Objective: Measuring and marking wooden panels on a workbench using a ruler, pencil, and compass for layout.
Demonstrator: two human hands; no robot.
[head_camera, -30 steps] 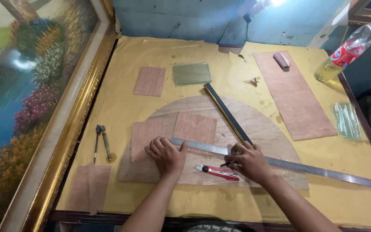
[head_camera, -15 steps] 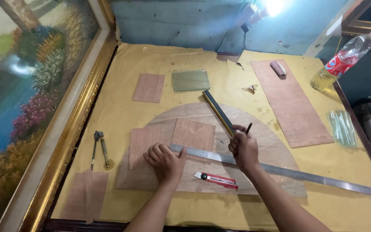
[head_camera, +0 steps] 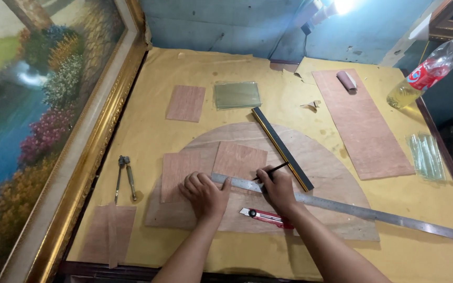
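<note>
My left hand presses flat on the left end of a long steel ruler that lies slanted across a semicircular plywood board. My right hand grips a dark pencil, its tip at the ruler's upper edge beside a small square wood panel. A second wood panel lies to the left of it. A red utility knife rests on the board just below my right hand. A black and gold straight bar lies diagonally above my hands.
A gold-framed landscape painting leans along the left edge. Pliers, a taped wood piece, a small panel, glass sheets, a long veneer strip, glass strips and a plastic bottle lie around the yellow-covered table.
My right hand has lifted off the area by the utility knife and brought the pencil up to the ruler's upper edge. My left hand stays pressed on the ruler.
</note>
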